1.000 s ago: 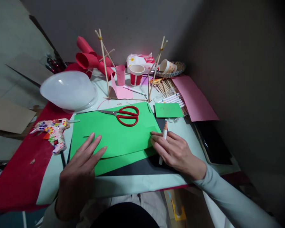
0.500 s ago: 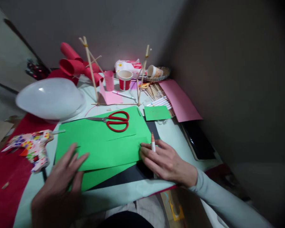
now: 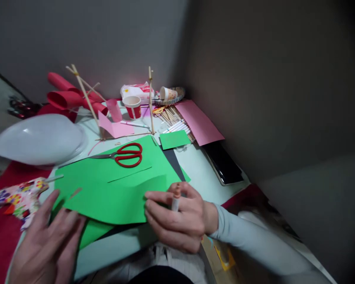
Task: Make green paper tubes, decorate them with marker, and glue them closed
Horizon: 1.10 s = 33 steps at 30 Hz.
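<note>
My right hand (image 3: 177, 219) pinches the right end of a green paper sheet (image 3: 115, 201) between thumb and fingers. A capped-looking marker (image 3: 176, 199), white with a brownish tip, is tucked between the same fingers. The sheet bows upward at that end, above another green sheet (image 3: 88, 167) and a dark one. At its left corner lies my left hand (image 3: 50, 240), fingers apart and touching or very near the edge; whether they press it I cannot tell. Scissors (image 3: 127, 153) with red handles rest on the lower green sheet.
A glue gun (image 3: 26, 197) wrapped in flowery covering and a pale translucent balloon-like object (image 3: 38, 138) are at the left. Behind stand a stick frame (image 3: 87, 100), red paper rolls (image 3: 65, 99) and a paper cup (image 3: 132, 108). Right: pink paper (image 3: 199, 122), phone-like black device (image 3: 225, 165).
The view has turned right, so the table items appear further left. My right hand has drawn toward me and lifted the sheet's right end, which now curves up.
</note>
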Motion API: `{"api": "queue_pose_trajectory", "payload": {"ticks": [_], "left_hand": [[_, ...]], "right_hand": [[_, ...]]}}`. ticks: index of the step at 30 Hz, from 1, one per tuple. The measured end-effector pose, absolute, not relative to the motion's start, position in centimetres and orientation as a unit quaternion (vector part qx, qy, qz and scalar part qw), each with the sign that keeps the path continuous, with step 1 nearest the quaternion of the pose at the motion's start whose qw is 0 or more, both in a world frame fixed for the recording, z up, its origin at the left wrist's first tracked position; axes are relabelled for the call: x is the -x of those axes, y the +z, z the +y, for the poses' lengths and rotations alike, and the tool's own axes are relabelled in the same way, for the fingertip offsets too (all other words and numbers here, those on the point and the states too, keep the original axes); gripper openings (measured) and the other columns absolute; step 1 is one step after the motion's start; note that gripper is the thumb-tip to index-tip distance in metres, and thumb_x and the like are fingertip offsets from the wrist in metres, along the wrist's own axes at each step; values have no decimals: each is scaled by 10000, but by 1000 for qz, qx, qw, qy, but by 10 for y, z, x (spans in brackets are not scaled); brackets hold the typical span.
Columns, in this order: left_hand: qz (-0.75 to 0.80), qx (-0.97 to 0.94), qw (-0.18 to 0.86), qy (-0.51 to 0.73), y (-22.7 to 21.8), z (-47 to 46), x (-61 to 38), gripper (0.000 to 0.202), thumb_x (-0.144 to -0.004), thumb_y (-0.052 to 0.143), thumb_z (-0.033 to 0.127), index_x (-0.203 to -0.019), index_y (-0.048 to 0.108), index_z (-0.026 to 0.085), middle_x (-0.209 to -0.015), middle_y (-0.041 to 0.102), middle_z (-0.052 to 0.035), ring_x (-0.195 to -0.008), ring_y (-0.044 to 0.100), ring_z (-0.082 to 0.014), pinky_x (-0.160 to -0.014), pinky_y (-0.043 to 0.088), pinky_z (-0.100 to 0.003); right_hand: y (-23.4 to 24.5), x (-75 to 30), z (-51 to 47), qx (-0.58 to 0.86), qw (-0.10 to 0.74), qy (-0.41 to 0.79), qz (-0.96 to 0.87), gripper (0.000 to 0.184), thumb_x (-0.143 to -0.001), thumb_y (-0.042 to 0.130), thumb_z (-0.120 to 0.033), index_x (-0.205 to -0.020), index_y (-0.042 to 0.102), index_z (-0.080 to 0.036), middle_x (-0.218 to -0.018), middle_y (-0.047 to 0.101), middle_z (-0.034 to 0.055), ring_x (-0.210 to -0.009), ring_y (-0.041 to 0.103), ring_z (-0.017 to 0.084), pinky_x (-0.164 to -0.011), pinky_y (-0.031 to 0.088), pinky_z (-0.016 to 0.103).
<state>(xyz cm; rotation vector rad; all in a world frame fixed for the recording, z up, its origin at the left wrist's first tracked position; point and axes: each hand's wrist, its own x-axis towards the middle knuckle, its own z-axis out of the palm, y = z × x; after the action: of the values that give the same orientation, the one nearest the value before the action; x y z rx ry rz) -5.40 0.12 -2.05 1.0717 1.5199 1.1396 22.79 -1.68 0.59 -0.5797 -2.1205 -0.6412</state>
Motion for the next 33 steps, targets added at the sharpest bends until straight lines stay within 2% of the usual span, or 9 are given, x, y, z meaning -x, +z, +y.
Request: {"api": "queue_pose_trajectory", "payload": {"ticks": [4, 8, 13, 16, 20, 23, 26, 28, 33], "left_hand": [[634, -268, 540, 484, -3, 3, 38, 991, -438, 998, 459, -1366, 660, 378, -1129, 738, -9, -1065, 697, -187, -722, 573, -107], [609, -323, 534, 489, 2, 4, 29, 1040, -495, 977, 430, -1451, 588, 308, -679, 622, 48, -554, 616, -117, -546, 556, -189], [624, -496, 415, 438, -6, 3, 33, 751, -693, 842, 464, -1386, 658, 242, -511, 498, 90, -438, 467, -104, -418, 405, -200], [643, -613, 273, 370, -15, 4, 35, 418, -802, 720, 488, -1128, 801, 239, -580, 630, 48, -423, 427, -99, -441, 421, -236], [587, -716, 167, 339, -32, 7, 34, 290, -899, 628, 442, -1024, 819, 262, -991, 822, -26, -686, 712, -164, -656, 553, -280], [574, -742, 124, 323, -39, 7, 33, 302, -952, 584, 420, -1052, 805, 240, -926, 824, -19, -544, 670, -137, -615, 542, -281], [579, -752, 91, 303, -40, 5, 31, 313, -978, 574, 420, -1050, 796, 211, -820, 811, -1, -415, 586, -115, -529, 508, -276], [562, -764, 66, 308, -40, 4, 29, 327, -999, 560, 416, -1045, 789, 188, -845, 820, -19, -499, 673, -134, -551, 522, -271], [532, -785, 23, 315, -45, 2, 30, 303, -1020, 548, 379, -1068, 778, 186, -951, 832, -59, -771, 794, -196, -639, 565, -278]], "right_hand": [[12, -246, -14, 205, 387, -242, -866, 268, -944, 543, -98, -890, 796, -166, -1009, 824, 30, -1129, 752, 277, -718, 579, 392], [4, -259, -3, 192, 374, -228, -878, 210, -952, 574, -54, -935, 766, -135, -1028, 822, 66, -1170, 739, 282, -774, 584, 401], [-5, -271, 12, 231, 335, -182, -895, 243, -1033, 489, -72, -999, 726, -113, -1053, 822, 122, -1226, 720, 288, -867, 556, 444], [-13, -274, 20, 303, 311, -143, -889, 260, -1036, 476, -51, -1112, 704, -149, -1139, 809, 127, -1276, 692, 282, -944, 544, 463], [-20, -276, 23, 388, 350, -100, -846, 348, -1006, 459, -36, -1266, 655, -158, -1265, 753, 175, -1271, 687, 306, -989, 514, 502], [-14, -272, 18, 451, 441, 11, -776, 280, -1012, 502, -146, -1220, 677, -213, -1212, 748, 141, -1100, 734, 284, -969, 528, 481], [-4, -261, 17, 465, 554, 202, -660, 282, -1048, 464, -324, -1201, 688, -246, -1234, 704, 120, -814, 710, 222, -749, 567, 399], [-1, -249, 20, 433, 599, 310, -599, 331, -1044, 452, -418, -1139, 710, -232, -1209, 688, 127, -767, 664, 213, -649, 550, 366], [-14, -211, 31, 407, 553, 492, -535, 423, -1049, 432, -524, -930, 684, -206, -883, 676, 76, -763, 661, 210, -736, 590, 371]]}}
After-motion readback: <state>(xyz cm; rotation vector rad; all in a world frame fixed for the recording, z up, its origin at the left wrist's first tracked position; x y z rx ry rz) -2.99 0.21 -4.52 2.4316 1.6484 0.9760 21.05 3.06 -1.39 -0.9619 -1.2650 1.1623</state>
